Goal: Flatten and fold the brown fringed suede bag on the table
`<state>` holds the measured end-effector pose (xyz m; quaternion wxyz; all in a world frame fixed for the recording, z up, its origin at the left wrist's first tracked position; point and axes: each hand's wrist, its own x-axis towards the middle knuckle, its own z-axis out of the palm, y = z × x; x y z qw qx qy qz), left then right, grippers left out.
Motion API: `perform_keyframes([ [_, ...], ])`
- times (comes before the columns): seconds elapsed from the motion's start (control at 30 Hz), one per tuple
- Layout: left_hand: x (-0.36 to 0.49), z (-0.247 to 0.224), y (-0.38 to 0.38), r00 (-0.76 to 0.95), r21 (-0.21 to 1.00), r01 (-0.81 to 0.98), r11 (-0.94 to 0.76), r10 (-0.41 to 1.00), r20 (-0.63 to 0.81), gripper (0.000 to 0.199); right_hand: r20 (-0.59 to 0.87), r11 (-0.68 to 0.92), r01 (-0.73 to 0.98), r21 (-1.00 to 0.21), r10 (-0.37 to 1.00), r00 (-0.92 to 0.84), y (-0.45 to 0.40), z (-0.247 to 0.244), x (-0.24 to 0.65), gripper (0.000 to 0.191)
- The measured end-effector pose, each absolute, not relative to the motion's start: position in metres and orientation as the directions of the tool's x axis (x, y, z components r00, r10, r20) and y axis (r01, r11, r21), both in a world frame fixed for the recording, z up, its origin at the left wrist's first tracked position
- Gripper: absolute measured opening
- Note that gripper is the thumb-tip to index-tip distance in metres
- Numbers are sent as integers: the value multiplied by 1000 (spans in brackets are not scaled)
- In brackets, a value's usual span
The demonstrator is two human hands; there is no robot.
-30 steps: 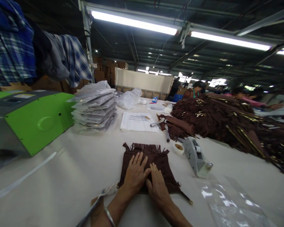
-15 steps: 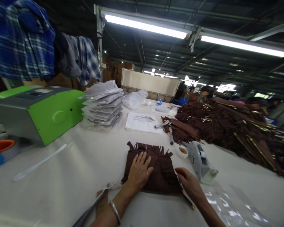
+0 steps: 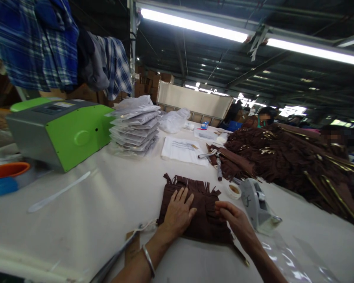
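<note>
A dark brown fringed cloth piece (image 3: 199,220) lies flat on the white table (image 3: 106,220), its fringe along the far edge. My left hand (image 3: 180,210) rests palm down on its left part, fingers spread. At the piece's right side, my right hand (image 3: 231,214) has its fingers pressed together on the fringe strips; what the fingertips pinch is too small to make out. A grey strap with a cardboard tag (image 3: 132,247) lies beside my left forearm.
A tape dispenser (image 3: 258,204) and a tape roll (image 3: 233,191) stand right of the cloth. Beyond are packed bags (image 3: 134,127), a green machine (image 3: 79,135), a white plastic strip (image 3: 59,192) and a large brown fringed pile (image 3: 292,157). People are in the background.
My right hand has moved from the cloth's right edge onto its fringe strips, and its fingers have closed. My left hand stays on the cloth. The whole view has shifted slightly.
</note>
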<state>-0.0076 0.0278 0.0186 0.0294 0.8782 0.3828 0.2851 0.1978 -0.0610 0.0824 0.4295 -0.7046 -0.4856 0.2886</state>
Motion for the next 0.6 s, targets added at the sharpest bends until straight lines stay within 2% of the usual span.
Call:
perform_keyframes([
  [0.07, -7, 17, 28, 539, 272, 653, -706, 687, 488, 49, 132, -132, 572, -809, 909, 395, -52, 65, 201, 45],
  [0.13, -7, 16, 28, 535, 268, 654, -707, 683, 496, 49, 239, -111, 727, -678, 902, 360, -41, 42, 198, 52],
  [0.2, -6, 16, 28, 539, 258, 656, -709, 680, 498, 49, 269, -87, 846, -526, 927, 263, -32, 20, 191, 58],
  [0.27, -6, 16, 28, 544, 246, 660, -710, 678, 495, 49, 231, -80, 891, -447, 952, 201, -24, 6, 180, 61],
  [0.3, -6, 16, 29, 545, 241, 662, -710, 677, 495, 49, 205, -84, 882, -463, 958, 199, -21, 3, 173, 64],
  [0.47, -8, 16, 30, 556, 225, 664, -713, 673, 488, 49, 119, -35, 583, -812, 967, 224, -14, 20, 134, 74],
  [0.6, -7, 14, 31, 564, 219, 669, -710, 677, 473, 51, 193, 91, 443, -892, 963, 190, -18, 46, 139, 74],
])
